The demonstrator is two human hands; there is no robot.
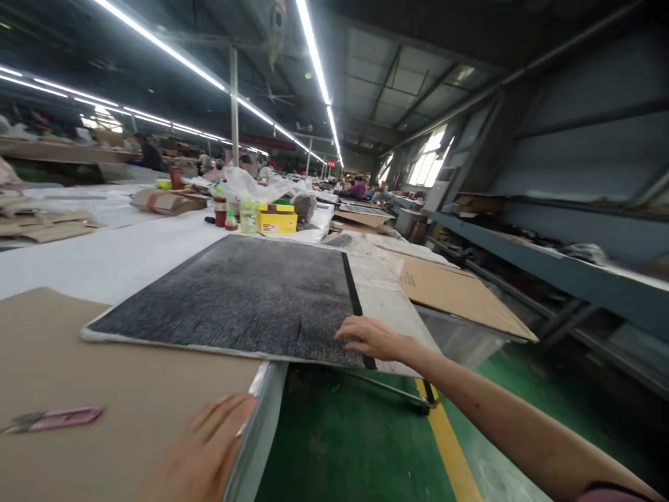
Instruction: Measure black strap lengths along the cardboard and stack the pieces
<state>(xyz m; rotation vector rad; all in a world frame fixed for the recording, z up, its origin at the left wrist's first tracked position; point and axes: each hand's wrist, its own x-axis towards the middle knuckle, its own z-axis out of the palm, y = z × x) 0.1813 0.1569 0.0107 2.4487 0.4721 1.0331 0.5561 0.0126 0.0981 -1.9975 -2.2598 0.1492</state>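
A dark grey, carpet-like sheet with a light edge lies on a light board. A black strip runs along its right side. My right hand hovers over or touches the near right corner, by the strip, its fingers stretched out and slightly bent; contact is hard to judge. My left hand, partly blurred, lies flat at the edge of the table covered with brown paper, holding nothing visible. Pink-handled thread snips rest on that paper, left of my left hand.
Behind the sheet stand a yellow box, small bottles and a clear plastic bag. Cardboard juts out on the right. A green floor with a yellow line shows below. Long blue-grey shelving lines the right wall.
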